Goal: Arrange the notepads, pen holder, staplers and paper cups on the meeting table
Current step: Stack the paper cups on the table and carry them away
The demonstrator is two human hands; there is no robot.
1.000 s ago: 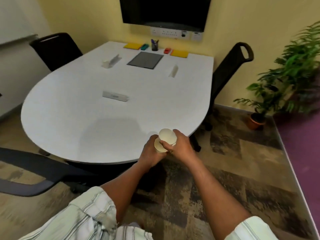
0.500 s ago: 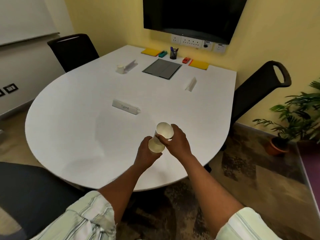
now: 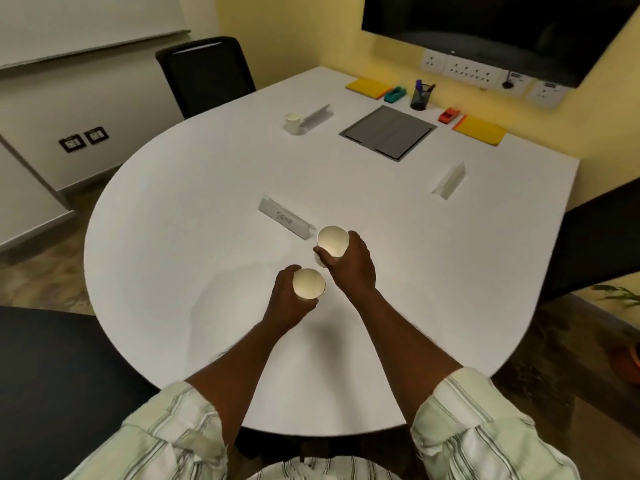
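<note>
Left hand [image 3: 287,301] grips first white paper cup [image 3: 308,284] near side of folded white name card [image 3: 284,218], right hand [image 3: 355,268] grips second white paper cup [image 3: 332,241] just right of that card, possibly off the white meeting table [image 3: 173,237]; lower it upright beside card, release gently

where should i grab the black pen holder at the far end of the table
Wrap the pen holder round its side wall, below the rim, coming from the near side. It stands upright with pens poking out of its top, so a grasp from above is blocked, and the yellow wall stands close behind it.
</note>
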